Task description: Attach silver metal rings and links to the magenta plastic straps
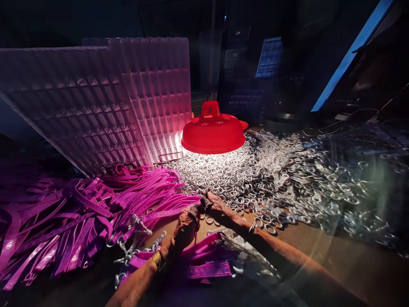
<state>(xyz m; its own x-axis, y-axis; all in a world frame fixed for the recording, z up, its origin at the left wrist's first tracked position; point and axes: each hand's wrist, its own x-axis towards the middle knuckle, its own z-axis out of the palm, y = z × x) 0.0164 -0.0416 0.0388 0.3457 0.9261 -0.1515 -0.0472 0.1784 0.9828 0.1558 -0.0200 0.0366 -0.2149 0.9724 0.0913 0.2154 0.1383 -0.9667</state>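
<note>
Spread wide across the right and centre of the table (351, 264), a heap of metal rings (287, 179), lit by a red lamp (212, 130). Propped behind on the left, white grid panels (96, 106). Piled at left, purple straps (79, 213), some with chains (134, 243). Meeting at the heap's near edge, left hand (185, 226) and right hand (217, 207), fingertips pressed together, pinching something small, too dim to identify. Bare tabletop only at near right.
</note>
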